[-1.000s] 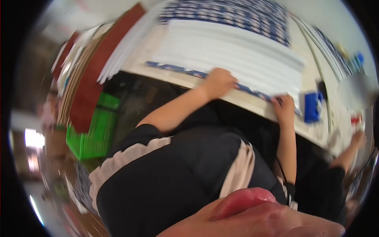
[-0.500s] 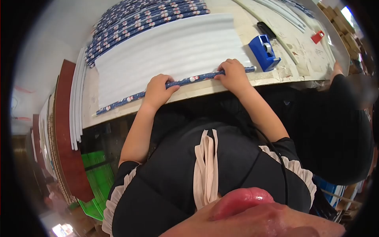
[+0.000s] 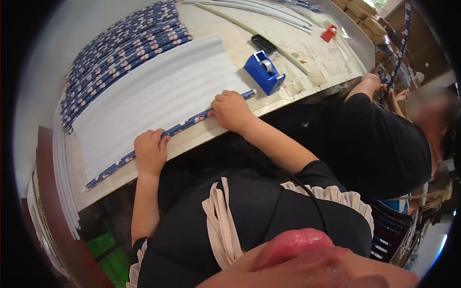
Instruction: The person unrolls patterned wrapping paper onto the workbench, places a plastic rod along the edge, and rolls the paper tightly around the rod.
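Observation:
A blue roll of snowman-print wrapping paper [image 3: 186, 124] lies along the table's near edge. Its unrolled part, a sheet with the white underside up [image 3: 158, 98], spreads beyond it. My left hand [image 3: 151, 149] is closed over the left half of the roll, thumb on the near side. Nearer the roll's right end, my right hand [image 3: 231, 111] curls around it, with the fingertips partly hidden. Just past that end stands a blue tape dispenser [image 3: 263, 74] holding a roll of tape.
Many finished-looking printed rolls [image 3: 122, 55] are stacked at the back left. A black object [image 3: 263, 43], a pale rod [image 3: 288, 58], white tubes [image 3: 264, 13] and a red object [image 3: 329, 33] lie farther right. A co-worker [image 3: 379, 144] at right holds a long printed roll [image 3: 402, 45].
My view has swung right, so the table appears shifted left and tilted. Both hands stay on the roll. The co-worker's hands and an upright printed roll have come into view.

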The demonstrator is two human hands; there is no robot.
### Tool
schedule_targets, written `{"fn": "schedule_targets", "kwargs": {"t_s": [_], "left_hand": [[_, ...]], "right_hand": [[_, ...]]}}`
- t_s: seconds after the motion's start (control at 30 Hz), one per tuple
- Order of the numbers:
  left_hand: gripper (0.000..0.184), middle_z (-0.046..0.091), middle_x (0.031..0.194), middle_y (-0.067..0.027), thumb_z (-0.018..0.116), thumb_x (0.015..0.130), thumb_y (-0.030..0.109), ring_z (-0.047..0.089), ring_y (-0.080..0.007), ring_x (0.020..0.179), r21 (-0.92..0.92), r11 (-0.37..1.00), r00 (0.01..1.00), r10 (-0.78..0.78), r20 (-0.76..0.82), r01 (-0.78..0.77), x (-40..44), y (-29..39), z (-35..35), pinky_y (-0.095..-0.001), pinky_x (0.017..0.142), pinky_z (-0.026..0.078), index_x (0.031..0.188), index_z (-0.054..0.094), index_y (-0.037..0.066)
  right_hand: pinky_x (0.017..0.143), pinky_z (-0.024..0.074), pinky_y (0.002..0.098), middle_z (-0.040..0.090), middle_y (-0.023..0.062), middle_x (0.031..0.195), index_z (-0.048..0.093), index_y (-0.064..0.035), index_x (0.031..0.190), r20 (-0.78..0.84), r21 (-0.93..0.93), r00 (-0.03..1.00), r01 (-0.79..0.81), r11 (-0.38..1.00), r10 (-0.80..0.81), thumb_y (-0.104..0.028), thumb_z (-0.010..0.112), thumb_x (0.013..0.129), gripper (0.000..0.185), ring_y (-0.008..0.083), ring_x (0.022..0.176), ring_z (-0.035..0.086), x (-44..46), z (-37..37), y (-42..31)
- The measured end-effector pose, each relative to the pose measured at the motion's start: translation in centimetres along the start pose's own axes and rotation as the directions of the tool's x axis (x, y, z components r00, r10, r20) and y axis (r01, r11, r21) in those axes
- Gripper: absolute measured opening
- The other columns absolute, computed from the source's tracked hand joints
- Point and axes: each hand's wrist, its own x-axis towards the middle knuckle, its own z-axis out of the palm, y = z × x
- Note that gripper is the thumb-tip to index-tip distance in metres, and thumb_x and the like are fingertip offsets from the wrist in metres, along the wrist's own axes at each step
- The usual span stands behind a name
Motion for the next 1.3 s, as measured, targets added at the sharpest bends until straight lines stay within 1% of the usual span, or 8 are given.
{"fn": "schedule_targets", "kwargs": {"t_s": [0.13,0.37,0.57,0.73,0.87,0.93,1.03,1.3], "left_hand": [[0.014,0.063,0.086,-0.0113,0.077,0.085,0.015,0.06,-0.034,0.084,-0.021,0.999,0.995,0.035,-0.095,-0.037,0.4,-0.1,0.2,-0.0433,0.077,0.046,0.092,0.071,0.005],[0.017,0.064,0.088,-0.0114,0.079,0.085,0.016,0.06,-0.0309,0.085,-0.218,0.968,0.992,-0.12,0.044,0.127,0.8,-2.1,0.5,-0.0415,0.079,0.047,0.092,0.074,0.002],[0.025,0.064,0.086,-0.0115,0.084,0.078,0.018,0.061,-0.0305,0.086,-0.324,0.911,0.966,-0.236,0.102,0.256,1.3,-0.7,-0.4,-0.0416,0.078,0.047,0.095,0.073,0.003],[0.026,0.067,0.09,-0.0121,0.084,0.079,0.017,0.062,-0.032,0.088,-0.08,0.996,0.994,-0.041,0.101,0.049,0.6,-2.4,0.2,-0.0429,0.081,0.048,0.097,0.072,0.003],[0.026,0.07,0.106,-0.0146,0.079,0.086,0.016,0.063,-0.0337,0.101,0.001,0.989,0.967,-0.142,0.211,0.145,-0.4,-1.9,0.4,-0.0448,0.092,0.047,0.109,0.074,0.005],[0.037,0.064,0.136,-0.0181,0.067,0.097,0.018,0.058,-0.0364,0.128,0.373,0.922,0.994,-0.105,-0.016,0.103,-1.5,-1.4,0.4,-0.0498,0.109,0.042,0.134,0.068,0.011],[0.046,0.049,0.158,-0.018,0.049,0.109,0.028,0.042,-0.0382,0.148,0.478,0.857,0.947,-0.29,0.142,0.191,-3.3,-6.1,0.3,-0.0552,0.122,0.028,0.154,0.052,0.017],[0.049,0.046,0.159,-0.0194,0.031,0.114,0.034,0.038,-0.0358,0.151,0.353,0.857,0.871,-0.457,0.181,0.376,-5.7,-16.4,-5.8,-0.0558,0.126,0.017,0.154,0.051,0.013]], "right_hand": [[0.083,0.05,0.0422,0.069,0.0022,0.086,0.073,-0.014,0.074,-0.064,0.301,0.987,-0.123,0.946,0.149,-0.032,0.081,0.079,0.021,0.0274,0.094,0.063,0.2,0.6,1.4],[0.09,0.0469,0.042,0.07,-0.0008,0.095,0.074,-0.0199,0.097,0.162,0.305,0.983,-0.132,0.943,0.085,-0.036,0.089,0.071,0.034,0.0254,0.104,0.063,0.7,-0.4,2.6],[0.09,0.0469,0.0419,0.069,0.0,0.093,0.073,-0.0177,0.089,0.063,0.337,0.996,-0.087,0.937,0.07,-0.033,0.089,0.068,0.03,0.0253,0.104,0.063,0.4,0.3,3.0],[0.089,0.0473,0.0408,0.069,0.0012,0.092,0.074,-0.016,0.084,0.02,0.255,0.999,-0.037,0.966,0.033,-0.03,0.086,0.071,0.023,0.0253,0.103,0.062,0.4,1.1,2.7],[0.09,0.0471,0.0443,0.068,0.0003,0.093,0.074,-0.0147,0.082,-0.025,0.046,0.997,-0.066,0.997,0.067,-0.026,0.076,0.082,0.011,0.0253,0.103,0.062,-0.4,1.0,1.0],[0.1,0.0458,0.0487,0.071,0.0043,0.111,0.076,-0.0116,0.099,0.076,0.088,0.99,-0.127,0.988,0.121,-0.026,0.069,0.091,0.017,0.03,0.118,0.061,-1.0,1.0,1.3],[0.112,0.0404,0.0515,0.067,0.0096,0.135,0.069,-0.0092,0.124,-0.258,-0.183,0.965,-0.104,0.978,0.054,-0.031,0.065,0.097,0.035,0.0351,0.137,0.052,-1.6,2.6,2.3],[0.113,0.0405,0.0485,0.058,0.0121,0.15,0.066,-0.0127,0.129,0.135,0.057,0.962,-0.247,0.967,0.237,-0.045,0.054,0.103,0.044,0.0362,0.144,0.047,1.5,2.3,5.4]]}}
